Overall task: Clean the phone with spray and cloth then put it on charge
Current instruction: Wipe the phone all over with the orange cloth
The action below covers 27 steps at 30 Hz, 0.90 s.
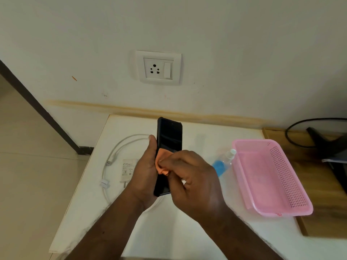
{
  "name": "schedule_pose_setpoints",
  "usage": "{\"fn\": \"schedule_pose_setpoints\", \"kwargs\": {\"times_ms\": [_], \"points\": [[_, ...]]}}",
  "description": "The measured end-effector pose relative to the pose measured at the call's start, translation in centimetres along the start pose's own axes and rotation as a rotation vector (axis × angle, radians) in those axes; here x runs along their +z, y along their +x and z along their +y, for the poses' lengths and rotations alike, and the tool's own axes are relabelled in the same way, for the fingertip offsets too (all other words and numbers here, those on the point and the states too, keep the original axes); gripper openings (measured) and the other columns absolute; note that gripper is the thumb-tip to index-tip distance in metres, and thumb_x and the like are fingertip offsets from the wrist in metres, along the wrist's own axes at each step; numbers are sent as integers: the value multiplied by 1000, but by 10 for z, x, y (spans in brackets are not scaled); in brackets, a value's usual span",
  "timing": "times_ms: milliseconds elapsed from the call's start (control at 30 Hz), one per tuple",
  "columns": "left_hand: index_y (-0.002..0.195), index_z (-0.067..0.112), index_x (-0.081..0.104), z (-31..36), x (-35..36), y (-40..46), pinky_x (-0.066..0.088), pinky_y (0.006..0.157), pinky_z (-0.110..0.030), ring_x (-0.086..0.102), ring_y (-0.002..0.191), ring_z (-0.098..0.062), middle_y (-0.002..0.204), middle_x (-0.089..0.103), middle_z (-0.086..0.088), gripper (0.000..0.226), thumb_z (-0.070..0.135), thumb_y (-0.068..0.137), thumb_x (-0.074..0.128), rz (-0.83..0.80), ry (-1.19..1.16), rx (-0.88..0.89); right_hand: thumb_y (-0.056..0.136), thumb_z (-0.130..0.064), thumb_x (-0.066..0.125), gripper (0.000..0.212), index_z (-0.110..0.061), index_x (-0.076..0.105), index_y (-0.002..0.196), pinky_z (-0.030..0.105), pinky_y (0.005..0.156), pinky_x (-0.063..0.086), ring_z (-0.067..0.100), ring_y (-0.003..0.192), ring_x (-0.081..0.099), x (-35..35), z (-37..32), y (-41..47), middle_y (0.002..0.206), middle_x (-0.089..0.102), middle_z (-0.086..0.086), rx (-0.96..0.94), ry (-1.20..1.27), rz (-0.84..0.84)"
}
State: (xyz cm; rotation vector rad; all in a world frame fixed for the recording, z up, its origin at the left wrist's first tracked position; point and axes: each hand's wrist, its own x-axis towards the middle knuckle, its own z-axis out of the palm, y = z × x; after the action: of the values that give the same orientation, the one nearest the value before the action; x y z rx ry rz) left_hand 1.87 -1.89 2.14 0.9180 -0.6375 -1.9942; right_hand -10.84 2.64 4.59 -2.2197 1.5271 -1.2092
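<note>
The left hand (pixel 145 173) is holding the phone (pixel 169 141) upright above the middle of the tabletop (pixel 187 231), with the thumb lying along the phone's left edge and the fingers wrapping behind it. The left grip is therefore clamped on the phone. The right hand (pixel 195 181) is pinching a small orange cloth (pixel 161 163) and pressing it against the lower half of the dark screen; this grip is closed on the cloth. Judged from this, the wiping step is under way and the charging step is not yet begun.

Handling notes: the phone is looking rigid, flat and moderately light. Its glass face is likely to be slippery, more so if damp with spray, and fragile if dropped. The long side edges, covered by a dark case, are offering the safest hold. The cloth is soft and limp, so it is needing finger pressure behind it to work.

The spray bottle (pixel 224 162) is lying on its side near the right edge, just beside a pink basket (pixel 293 184). The white charger (pixel 128 168) and its cable (pixel 112 158) are lying near the left edge. The wall socket (pixel 158 68) is sitting above the far edge, unoccupied.
</note>
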Motion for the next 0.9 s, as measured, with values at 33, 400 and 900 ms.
{"fn": "schedule_pose_setpoints", "kwargs": {"times_ms": [33,400,900], "points": [[114,19,75,0,0,0,60,69,-35,74,91,-24,98,74,-11,69,71,88,37,-5,-11,6,95,-24,52,29,-15,75,110,30,79,59,13,94,66,1,-2,-1,106,72,-1,-35,-23,-1],[126,14,67,-1,6,-3,58,90,-42,68,111,-29,122,69,-14,73,68,90,35,-51,-69,1,93,-12,60,22,-10,75,108,34,76,60,20,92,69,-16,11,9,105,73,4,126,-157,7],[129,19,66,0,9,-3,59,75,-41,69,104,-29,120,70,-13,72,69,92,29,-90,-73,11,92,-12,60,23,-14,74,110,26,74,59,18,86,69,-21,15,12,103,71,-2,207,-175,-57]]}}
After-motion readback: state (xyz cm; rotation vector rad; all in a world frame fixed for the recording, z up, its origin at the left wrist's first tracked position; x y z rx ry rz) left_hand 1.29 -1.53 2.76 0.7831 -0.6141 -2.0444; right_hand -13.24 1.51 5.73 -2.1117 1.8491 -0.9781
